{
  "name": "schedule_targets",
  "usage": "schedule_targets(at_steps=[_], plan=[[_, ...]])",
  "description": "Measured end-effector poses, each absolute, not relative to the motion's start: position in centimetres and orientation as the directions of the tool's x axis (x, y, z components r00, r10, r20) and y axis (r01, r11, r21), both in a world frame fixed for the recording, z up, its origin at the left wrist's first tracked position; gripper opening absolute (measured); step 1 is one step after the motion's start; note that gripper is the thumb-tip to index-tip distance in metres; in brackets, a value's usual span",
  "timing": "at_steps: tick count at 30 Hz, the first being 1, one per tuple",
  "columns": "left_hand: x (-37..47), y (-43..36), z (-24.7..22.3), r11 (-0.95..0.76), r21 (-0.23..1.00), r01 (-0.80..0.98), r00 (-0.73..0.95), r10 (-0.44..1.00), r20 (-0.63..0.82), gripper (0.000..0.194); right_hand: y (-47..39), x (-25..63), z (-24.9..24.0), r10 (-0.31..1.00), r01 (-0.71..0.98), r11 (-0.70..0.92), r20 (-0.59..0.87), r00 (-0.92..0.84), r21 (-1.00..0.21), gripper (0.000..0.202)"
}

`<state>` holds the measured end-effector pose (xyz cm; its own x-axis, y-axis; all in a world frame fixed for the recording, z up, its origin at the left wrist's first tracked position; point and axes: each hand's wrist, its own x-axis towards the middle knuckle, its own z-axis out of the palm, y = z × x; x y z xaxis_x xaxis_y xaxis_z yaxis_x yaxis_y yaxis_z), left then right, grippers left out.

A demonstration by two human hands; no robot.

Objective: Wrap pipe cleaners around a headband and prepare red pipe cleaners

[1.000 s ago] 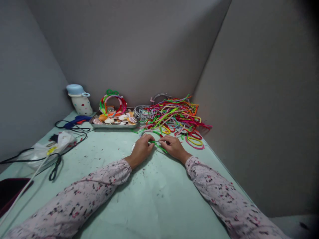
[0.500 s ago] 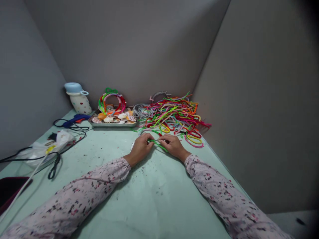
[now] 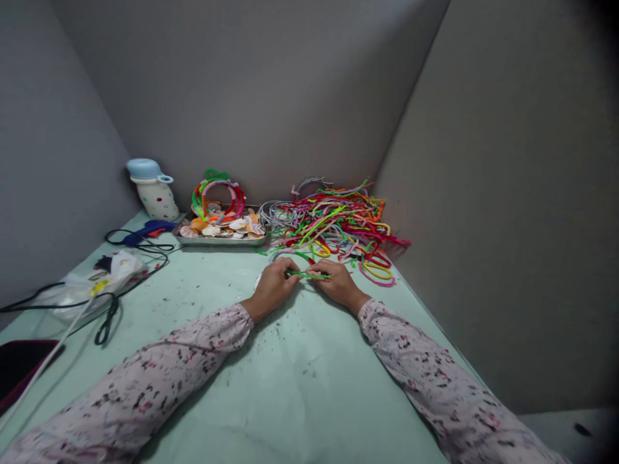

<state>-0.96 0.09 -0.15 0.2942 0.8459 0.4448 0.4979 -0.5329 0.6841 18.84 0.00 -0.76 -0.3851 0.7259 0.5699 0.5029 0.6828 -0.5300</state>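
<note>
Two hands: left hand (image 3: 276, 287) pinches green pipe cleaner (image 3: 306, 275); right hand (image 3: 336, 281) meets it, exact grip unclear. Location: right of, nearer than, shell tray (image 3: 220, 243). Likely risk: slack pinch, springy unwinding.

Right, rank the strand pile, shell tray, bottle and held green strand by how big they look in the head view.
Largest to smallest:
1. Strand pile
2. Shell tray
3. Bottle
4. Green strand, only partly visible

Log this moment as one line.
left hand: holding green strand | right hand: at same strand | beyond: shell tray, heap of coloured strands
</note>
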Motion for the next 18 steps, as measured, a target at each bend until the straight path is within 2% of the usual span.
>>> schedule_targets(at_steps=[7,18], plan=[[-0.95,0.04,-0.08,-0.506,0.72,0.475,0.28,0.863,0.421,0.002,0.23,18.79,-1.14,0.715,0.502,0.691,0.594,-0.369,-0.52,0.018],[-0.83,-0.05,0.16,-0.425,0.796,0.43,0.263,0.903,0.34,0.006,-0.04,18.45,-0.91,0.706,0.497,0.698,0.612,-0.355,-0.516,0.013]])
